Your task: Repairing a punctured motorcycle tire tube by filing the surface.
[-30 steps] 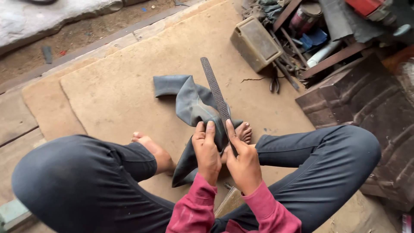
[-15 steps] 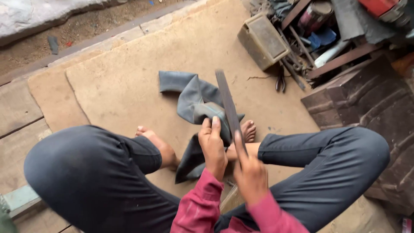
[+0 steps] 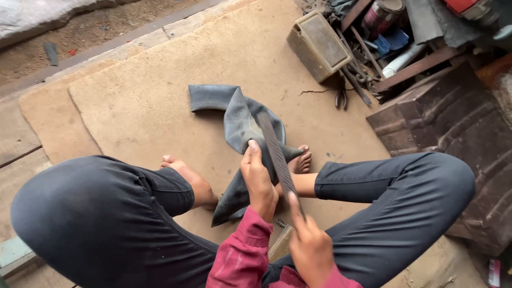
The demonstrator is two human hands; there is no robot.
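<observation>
Rubber inner tube point(image 3: 240, 128), dark grey and limp, is lying folded on the tan mat point(image 3: 144, 101) between the person's bare feet, its lower flap draped toward the left foot point(image 3: 186, 176) and its upper fold running out toward the middle of the mat. A long flat metal file point(image 3: 276, 154) is lying slantwise across the fold, its far end resting on the rubber. The left hand point(image 3: 260, 184) is pressing down on the tube just beside the file, fingers closed over the fold and one finger lying up along it. The right hand point(image 3: 309, 245) is gripping the near end of the file, fingers wrapped around it with the forefinger stretched along the blade. To roughen the rubber well, I judge the file wants to stay flat on the pinned patch and travel in even strokes, with the left hand holding the fold taut so it is not bunching, and fingers kept off the file's path. Beyond the knees, a grimy rectangular battery case point(image 3: 318, 45), a paint can point(image 3: 380, 16) and scrap metal bars point(image 3: 416, 66) are sitting at the mat's far right corner
</observation>
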